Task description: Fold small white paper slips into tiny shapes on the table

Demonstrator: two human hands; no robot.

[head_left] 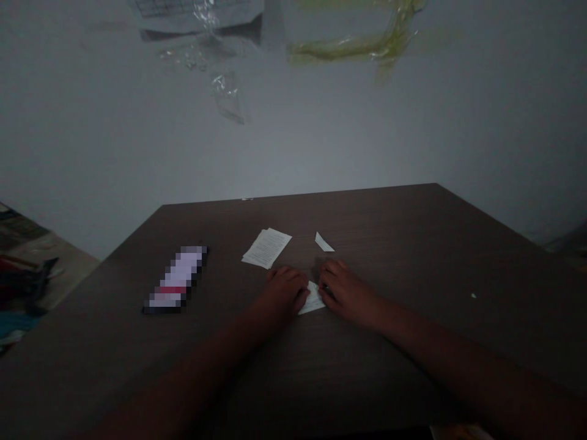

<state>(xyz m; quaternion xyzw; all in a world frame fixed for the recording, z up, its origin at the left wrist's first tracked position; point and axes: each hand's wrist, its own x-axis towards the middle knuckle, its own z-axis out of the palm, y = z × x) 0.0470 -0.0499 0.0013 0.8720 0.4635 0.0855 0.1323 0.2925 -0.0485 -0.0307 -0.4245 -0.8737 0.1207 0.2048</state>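
Observation:
A small piece of printed paper [312, 300] lies on the dark brown table between my two hands. My left hand [288, 290] is closed on its left side, fingers curled and thumb against the paper. From the other side my right hand [342, 290] grips the paper's right part with bent fingers. The hands cover much of the sheet, so its full shape is hidden. Just beyond my left hand rests a small stack of printed paper sheets [267, 248]. Past my right hand lies a small folded paper piece [323, 242].
A phone [177, 281] with a blurred, lit screen lies at the left of the table [389, 226]. A tiny white scrap [473, 296] sits to the right. Behind the table stands a wall [321, 134] with tape remnants.

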